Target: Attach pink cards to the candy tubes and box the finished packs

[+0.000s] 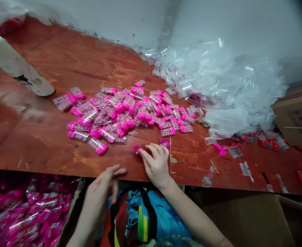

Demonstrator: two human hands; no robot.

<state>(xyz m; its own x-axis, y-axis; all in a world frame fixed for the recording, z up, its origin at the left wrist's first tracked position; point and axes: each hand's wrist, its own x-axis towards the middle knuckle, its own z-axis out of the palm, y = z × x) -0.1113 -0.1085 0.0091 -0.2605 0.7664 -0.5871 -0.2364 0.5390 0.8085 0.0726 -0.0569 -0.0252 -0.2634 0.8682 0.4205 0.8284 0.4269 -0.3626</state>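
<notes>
My right hand (156,162) rests on the near edge of the red-brown wooden table (37,130), fingers curled down over a pink-capped candy tube (136,149) and a small pink label (164,143). At the table's front edge my left hand (102,192) hovers with fingers loosely spread and nothing in it. Beyond both hands lies a pile of clear tubes with pink caps and pink beads (120,115).
A heap of empty clear plastic bags and tubes (217,85) covers the right back. Red-capped tubes (266,141) lie at the right. A box of packed pink items (24,212) sits lower left, a cardboard box (294,116) at far right, a pale roll (14,65) at left.
</notes>
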